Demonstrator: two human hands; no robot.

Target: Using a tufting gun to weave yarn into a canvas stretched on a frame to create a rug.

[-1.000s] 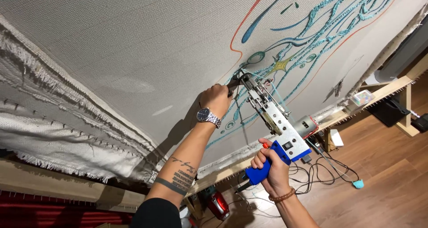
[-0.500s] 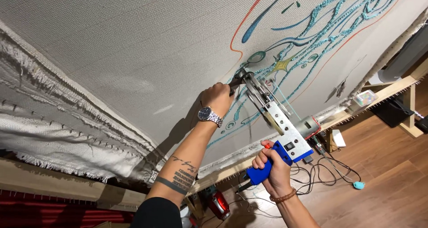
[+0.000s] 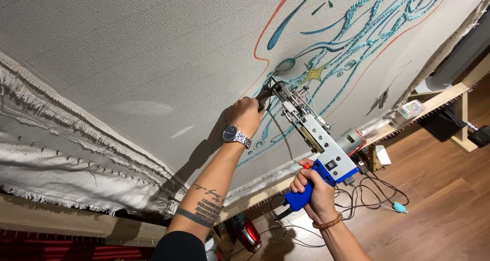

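- Head cam looks along a big stretched backing cloth [image 3: 127, 51] with teal yarn lines and an orange outline on it.
- Right hand [image 3: 314, 192] is wrapped tight round the blue grip of the tufting gun [image 3: 316, 136], fingers fully curled.
- Left hand [image 3: 246, 115] is up at the gun's front handle, fingers closed on it, right against the cloth; wristwatch [image 3: 236, 136] on that wrist.
- Gun's tip touches the cloth next to a small yellow star shape.
- Wooden frame [image 3: 434, 102] runs along the cloth's edge, cables [image 3: 372, 194] lie loose on the wood floor.

tufting gun [image 3: 319, 138] | blue grip, silver metal body, motor at rear | tilted, needle end pressed against stretched white backing cloth [image 3: 127, 51] | teal yarn lines beside tip
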